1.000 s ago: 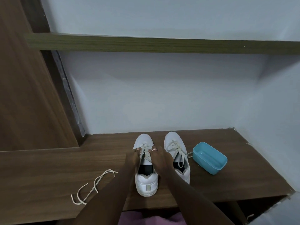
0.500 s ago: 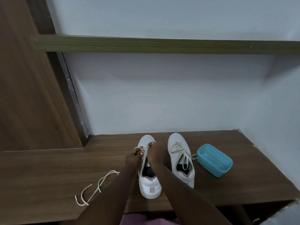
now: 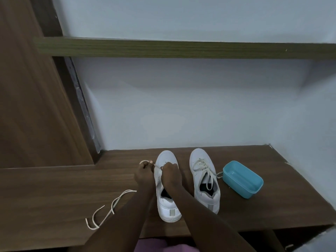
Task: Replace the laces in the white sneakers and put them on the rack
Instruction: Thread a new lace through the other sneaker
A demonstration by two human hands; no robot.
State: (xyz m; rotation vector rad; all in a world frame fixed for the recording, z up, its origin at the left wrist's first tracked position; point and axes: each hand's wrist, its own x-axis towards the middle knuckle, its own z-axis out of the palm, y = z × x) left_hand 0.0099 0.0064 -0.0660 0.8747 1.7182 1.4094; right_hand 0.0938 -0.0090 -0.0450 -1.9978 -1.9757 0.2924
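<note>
White sneaker (image 3: 168, 204) stands upright on wooden bench (image 3: 54, 193), toe toward the wall, heel near the front edge. Its lace (image 3: 156, 165) runs taut from the eyelets out to the left. Left hand (image 3: 144, 172): fingers curled, clamped on the lace, with a small loop showing above the fist. Right hand (image 3: 170, 171): fingers bent down onto the lacing area; whether they pinch the lace cannot be told. Second sneaker (image 3: 204, 179) stands just beside the first on its right, still laced. Blue tub (image 3: 242, 179) sits beside that. Loose lace (image 3: 109, 210) lies on the bench, left of the arms.
</note>
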